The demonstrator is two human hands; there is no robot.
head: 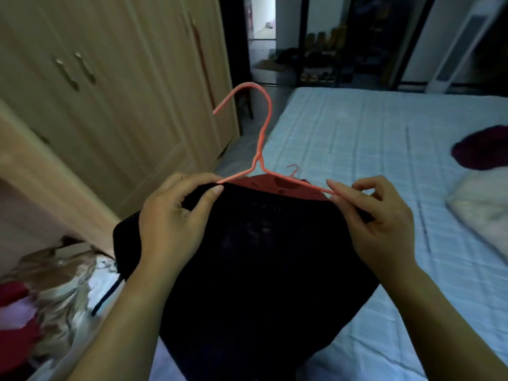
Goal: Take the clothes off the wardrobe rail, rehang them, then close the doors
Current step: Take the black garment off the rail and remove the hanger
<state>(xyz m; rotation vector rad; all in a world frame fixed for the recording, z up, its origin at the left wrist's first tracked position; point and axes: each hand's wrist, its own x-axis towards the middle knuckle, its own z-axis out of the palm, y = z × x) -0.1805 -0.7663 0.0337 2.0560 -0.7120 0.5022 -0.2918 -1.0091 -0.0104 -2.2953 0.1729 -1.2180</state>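
Note:
A pink wire hanger [263, 138] stands upright in front of me, hook pointing left, with a dark garment [264, 257] draped over it above the bed. My left hand [176, 215] pinches the garment's edge at the hanger's left shoulder. My right hand [376, 215] pinches the fabric at the hanger's right shoulder tip. A red garment [283, 188] shows behind the dark one, just under the hanger's wire. The wooden wardrobe [110, 92] stands at the left; the doors facing me are shut.
The bed [357, 138] with a pale blue checked sheet fills the right. A maroon garment [483, 148] and a cream one [483, 207] lie on it at right. Patterned and red clothes [46, 276] pile at lower left. A dark shoe rack [324, 59] stands beyond the bed.

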